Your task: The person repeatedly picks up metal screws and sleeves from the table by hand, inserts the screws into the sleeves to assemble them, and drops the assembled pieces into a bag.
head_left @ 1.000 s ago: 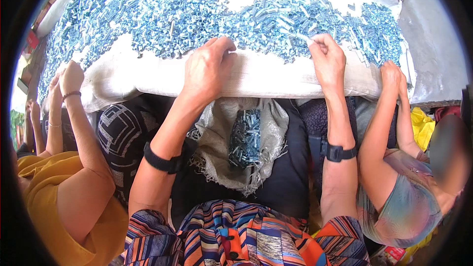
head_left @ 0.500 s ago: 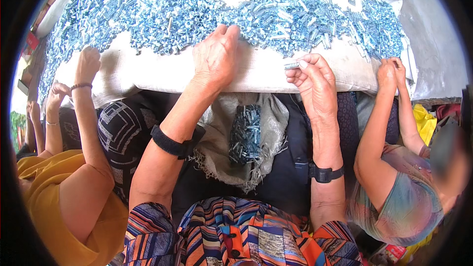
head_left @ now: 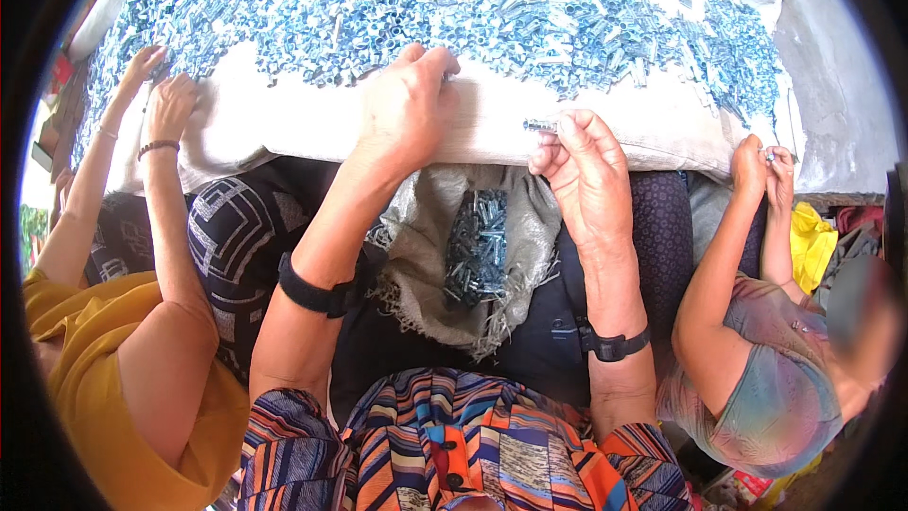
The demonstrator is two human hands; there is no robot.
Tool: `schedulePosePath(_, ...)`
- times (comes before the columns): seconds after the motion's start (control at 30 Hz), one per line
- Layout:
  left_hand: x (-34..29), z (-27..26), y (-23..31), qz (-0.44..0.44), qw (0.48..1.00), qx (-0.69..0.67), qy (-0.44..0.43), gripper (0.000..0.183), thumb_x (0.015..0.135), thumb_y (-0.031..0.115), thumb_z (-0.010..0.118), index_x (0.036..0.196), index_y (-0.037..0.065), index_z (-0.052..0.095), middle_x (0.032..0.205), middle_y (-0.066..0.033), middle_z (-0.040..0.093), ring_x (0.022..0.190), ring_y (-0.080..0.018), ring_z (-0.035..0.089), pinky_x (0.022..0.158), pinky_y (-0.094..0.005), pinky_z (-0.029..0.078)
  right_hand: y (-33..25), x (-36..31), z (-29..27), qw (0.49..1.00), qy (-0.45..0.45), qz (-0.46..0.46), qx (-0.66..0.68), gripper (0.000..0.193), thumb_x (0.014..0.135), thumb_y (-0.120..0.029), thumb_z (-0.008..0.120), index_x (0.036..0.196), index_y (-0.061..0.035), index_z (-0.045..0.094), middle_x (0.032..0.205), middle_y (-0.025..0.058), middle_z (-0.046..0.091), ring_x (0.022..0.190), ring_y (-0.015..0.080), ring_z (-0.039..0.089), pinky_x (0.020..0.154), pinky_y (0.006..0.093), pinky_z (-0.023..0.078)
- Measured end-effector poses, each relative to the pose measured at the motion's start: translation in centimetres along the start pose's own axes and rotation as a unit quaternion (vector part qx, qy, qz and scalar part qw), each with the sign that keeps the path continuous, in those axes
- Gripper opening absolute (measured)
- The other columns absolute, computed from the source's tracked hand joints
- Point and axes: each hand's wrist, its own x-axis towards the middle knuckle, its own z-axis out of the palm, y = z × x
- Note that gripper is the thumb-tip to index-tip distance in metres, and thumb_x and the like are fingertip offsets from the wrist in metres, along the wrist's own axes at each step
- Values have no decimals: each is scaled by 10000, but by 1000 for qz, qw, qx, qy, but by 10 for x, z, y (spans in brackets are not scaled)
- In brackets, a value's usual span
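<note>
My right hand pinches a small silver metal sleeve between thumb and fingers, held sideways above the cloth's near edge. My left hand is closed at the near side of the heap, its back towards me. A bit of metal glints at its fingertips, mostly hidden by the fingers. Spread across the cloth lies a wide heap of small bluish metal sleeves, some short like rings, others longer and slotted. Between my knees, an open woven sack holds more metal sleeves.
A pale cloth covers the raised work surface. At my left, a person in a mustard top works with both hands at the heap. Another person's hands are at the right end. A yellow bag lies beyond them.
My right hand has shifted slightly left with the sleeve. My left hand has drawn a little down and left from the heap. The left co-worker's far hand has reached forward to the metal pieces.
</note>
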Motion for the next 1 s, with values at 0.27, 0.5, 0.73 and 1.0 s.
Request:
schedulePosePath(0.27,-27,-27,20,-195,769,-586,-165,103,867,98,587,940,27,577,762,6,574,656,-68,537,618,-213,450,1,-8,15,998,-11,5,-61,76,924,-97,533,952,-31,555,786,63,596,645,131,583,609,254,490)
schedulePosePath(0.5,-41,-34,29,-220,712,-648,-159,127,869,98,595,966,17,579,789,-37,605,669,-104,593,645,-230,491,0,-17,25,990,-22,-17,-140,74,908,-75,544,954,-19,558,789,57,595,671,122,596,640,249,502)
schedulePosePath(0.73,-48,-36,28,-213,685,-680,-154,128,862,100,626,951,21,579,777,-31,600,657,-103,588,628,-222,485,3,-22,21,991,-32,-7,-128,58,901,-51,545,949,-21,558,807,64,601,685,128,604,654,258,512)
schedulePosePath(1.0,-49,-41,29,-142,737,-634,-187,88,850,67,635,903,24,581,759,15,572,662,-56,533,609,-207,458,8,-29,19,997,-48,60,1,58,921,-77,519,933,-29,548,814,77,597,689,154,607,648,289,521)
